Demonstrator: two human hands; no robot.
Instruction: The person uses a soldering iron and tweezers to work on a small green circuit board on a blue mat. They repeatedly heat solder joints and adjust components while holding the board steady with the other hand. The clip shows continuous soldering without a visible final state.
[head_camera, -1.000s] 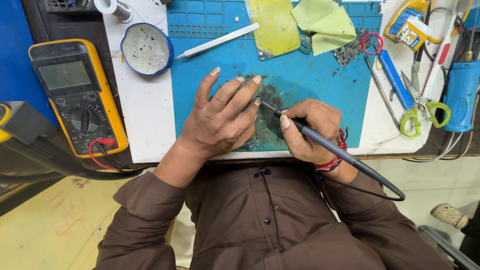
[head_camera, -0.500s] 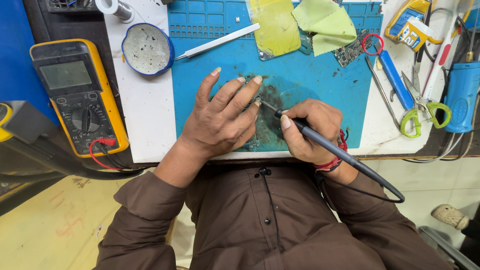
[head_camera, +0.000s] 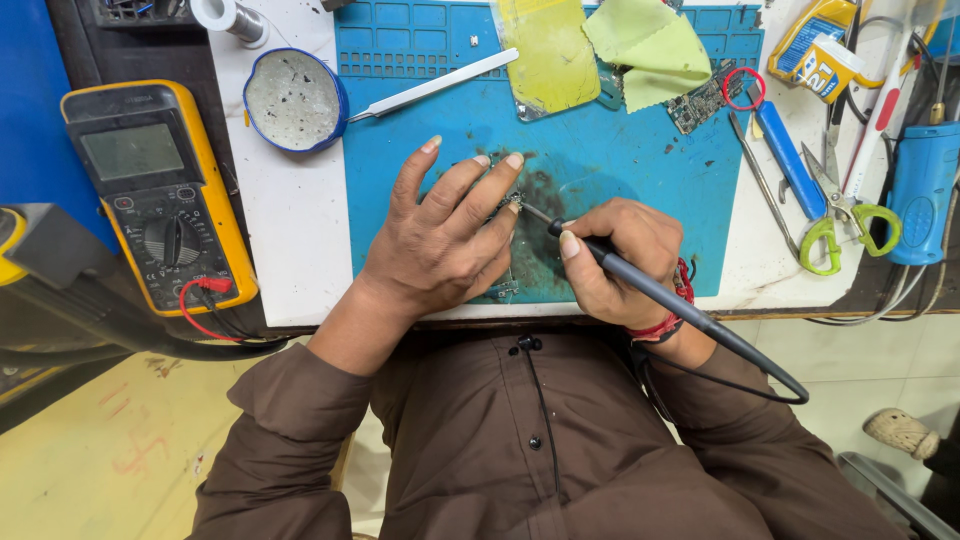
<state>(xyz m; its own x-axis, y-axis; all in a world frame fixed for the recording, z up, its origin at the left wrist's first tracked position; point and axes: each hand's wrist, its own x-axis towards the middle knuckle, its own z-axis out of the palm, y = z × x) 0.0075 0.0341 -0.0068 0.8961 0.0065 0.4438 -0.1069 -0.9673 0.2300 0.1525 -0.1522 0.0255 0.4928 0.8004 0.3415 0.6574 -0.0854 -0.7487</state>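
On the blue mat (head_camera: 620, 190) at the middle of the worktop (head_camera: 290, 240): left hand (head_camera: 440, 240), fingers spread and pressed flat over a small circuit board (head_camera: 505, 285), apparently to pin it in place; right hand (head_camera: 615, 260), its grip pinched pen-fashion round a black soldering iron (head_camera: 640, 285), tip touching the board just beside the left fingertips (head_camera: 514, 160), cord trailing off the near edge. Round about, within reach but apart: yellow meter (head_camera: 160, 190) at left, round blue tin (head_camera: 294, 100), metal prying tool (head_camera: 435, 85), yellow cloth (head_camera: 650, 45), second circuit board (head_camera: 700, 100), green-handled scissors (head_camera: 835, 215) and blue tool (head_camera: 920, 190) at right.
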